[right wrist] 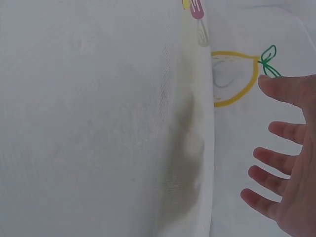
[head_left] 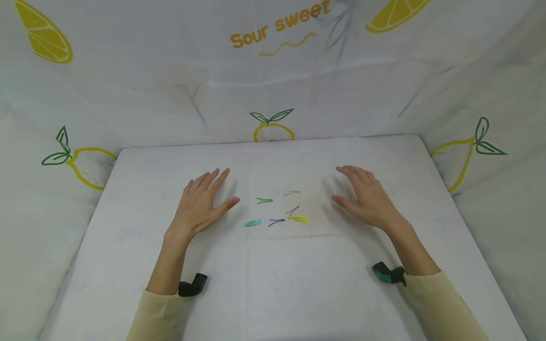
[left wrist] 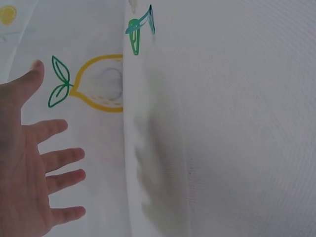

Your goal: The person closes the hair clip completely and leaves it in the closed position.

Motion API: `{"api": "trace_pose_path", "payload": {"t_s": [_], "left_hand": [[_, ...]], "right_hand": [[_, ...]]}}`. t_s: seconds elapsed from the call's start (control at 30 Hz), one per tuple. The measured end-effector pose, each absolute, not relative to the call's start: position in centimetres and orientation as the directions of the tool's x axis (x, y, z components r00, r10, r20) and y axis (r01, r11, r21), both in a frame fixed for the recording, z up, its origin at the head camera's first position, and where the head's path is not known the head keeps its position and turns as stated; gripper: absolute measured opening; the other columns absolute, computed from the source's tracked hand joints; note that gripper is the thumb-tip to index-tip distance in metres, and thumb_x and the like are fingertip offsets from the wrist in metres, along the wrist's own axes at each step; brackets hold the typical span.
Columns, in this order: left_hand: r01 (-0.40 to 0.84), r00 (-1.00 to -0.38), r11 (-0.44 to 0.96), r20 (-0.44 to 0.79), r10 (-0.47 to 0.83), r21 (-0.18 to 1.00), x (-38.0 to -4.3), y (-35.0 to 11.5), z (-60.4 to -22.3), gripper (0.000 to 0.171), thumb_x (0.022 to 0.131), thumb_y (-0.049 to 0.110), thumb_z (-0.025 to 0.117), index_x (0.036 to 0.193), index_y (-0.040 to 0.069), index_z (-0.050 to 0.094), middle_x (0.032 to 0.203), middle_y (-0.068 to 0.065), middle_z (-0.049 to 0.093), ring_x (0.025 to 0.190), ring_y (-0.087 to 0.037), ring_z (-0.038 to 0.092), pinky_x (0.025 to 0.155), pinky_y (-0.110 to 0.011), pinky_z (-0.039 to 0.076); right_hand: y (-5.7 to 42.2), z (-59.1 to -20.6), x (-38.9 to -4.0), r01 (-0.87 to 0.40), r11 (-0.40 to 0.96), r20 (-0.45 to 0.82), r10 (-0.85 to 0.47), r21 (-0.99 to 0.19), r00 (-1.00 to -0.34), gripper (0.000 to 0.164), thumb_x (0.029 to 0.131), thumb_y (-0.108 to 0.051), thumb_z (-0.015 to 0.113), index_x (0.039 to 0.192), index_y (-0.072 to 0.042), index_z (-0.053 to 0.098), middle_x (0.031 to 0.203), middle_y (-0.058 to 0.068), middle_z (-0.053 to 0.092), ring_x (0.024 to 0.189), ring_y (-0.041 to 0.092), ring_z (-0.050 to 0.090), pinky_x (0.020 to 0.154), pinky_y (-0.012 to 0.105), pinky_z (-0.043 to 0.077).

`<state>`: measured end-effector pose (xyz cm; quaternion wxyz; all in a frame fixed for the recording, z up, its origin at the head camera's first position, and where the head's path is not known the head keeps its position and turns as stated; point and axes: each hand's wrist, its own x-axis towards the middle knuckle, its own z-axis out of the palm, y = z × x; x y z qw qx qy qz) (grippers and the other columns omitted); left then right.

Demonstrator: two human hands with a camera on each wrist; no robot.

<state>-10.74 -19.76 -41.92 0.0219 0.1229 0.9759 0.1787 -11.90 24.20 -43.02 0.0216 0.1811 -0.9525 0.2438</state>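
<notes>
Several small snap hair clips lie spread over the middle of the white table. A green clip [head_left: 264,201] and a teal clip [head_left: 253,222] are nearest my left hand [head_left: 200,201], which hovers to their left with fingers spread and holds nothing. Farther right are a purple clip [head_left: 276,221], a pinkish clip [head_left: 292,211], a yellow clip [head_left: 300,219] and a pale grey clip [head_left: 292,192]. To the right of these, my right hand [head_left: 364,196] hovers with relaxed fingers, also holding nothing. The green, pale and pinkish clips stand with their two arms apart.
The white-covered table [head_left: 290,284] ends at a back edge against a hanging white cloth [head_left: 170,104] printed with lemons, which also rises on both sides. Black wrist cameras [head_left: 194,285] sit at both sleeve cuffs. Shadows of both hands fall on the table.
</notes>
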Motion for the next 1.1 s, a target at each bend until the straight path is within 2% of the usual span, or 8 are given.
{"api": "trace_pose_path", "payload": {"t_s": [0.3,0.5,0.67,0.87,1.1], "left_hand": [[0.253,-0.962,0.887,0.003,0.274,0.387,-10.5,-19.6,-41.6,0.079,0.104,0.064,0.059,0.168,0.023,0.041,0.170,-0.016,0.048,0.157,-0.043,0.043,0.128,-0.067,0.030],[0.235,-0.956,0.856,-0.051,0.290,0.461,-10.1,-19.3,-41.4,0.077,0.102,0.066,0.063,0.164,0.022,0.049,0.161,-0.012,0.058,0.151,-0.039,0.052,0.120,-0.067,0.041],[0.221,-0.925,0.796,-0.138,0.355,0.563,-9.6,-18.6,-41.0,0.077,0.100,0.064,0.068,0.162,0.021,0.051,0.157,-0.009,0.062,0.148,-0.034,0.055,0.117,-0.062,0.047],[0.224,-0.914,0.787,-0.157,0.375,0.575,-9.4,-17.9,-40.7,0.075,0.100,0.063,0.069,0.161,0.023,0.053,0.148,-0.009,0.067,0.140,-0.029,0.060,0.110,-0.059,0.052],[0.226,-0.901,0.771,-0.173,0.398,0.596,-9.5,-17.7,-40.9,0.071,0.101,0.059,0.070,0.159,0.021,0.055,0.145,-0.009,0.069,0.137,-0.029,0.062,0.110,-0.058,0.052]], "right_hand": [[23.8,-42.9,-11.2,-0.332,0.785,0.071,-0.348,-0.523,-0.935,0.067,0.101,-0.030,0.076,0.159,-0.009,0.049,0.161,0.022,0.051,0.150,0.046,0.043,0.121,0.069,0.035],[23.3,-42.9,-10.7,-0.299,0.748,0.015,-0.361,-0.592,-0.933,0.063,0.103,-0.028,0.074,0.158,-0.011,0.050,0.159,0.017,0.053,0.145,0.041,0.048,0.117,0.066,0.042],[22.9,-43.1,-10.3,-0.311,0.709,0.009,-0.394,-0.633,-0.919,0.060,0.102,-0.023,0.075,0.155,-0.005,0.053,0.152,0.020,0.058,0.134,0.041,0.055,0.111,0.063,0.046],[22.1,-43.3,-10.1,-0.325,0.680,0.013,-0.421,-0.657,-0.907,0.057,0.101,-0.020,0.076,0.151,-0.003,0.054,0.146,0.018,0.061,0.127,0.038,0.059,0.107,0.058,0.051],[21.5,-43.6,-10.0,-0.343,0.637,0.020,-0.457,-0.690,-0.889,0.051,0.102,-0.019,0.075,0.147,-0.003,0.057,0.139,0.017,0.065,0.125,0.035,0.062,0.104,0.056,0.055]]}}
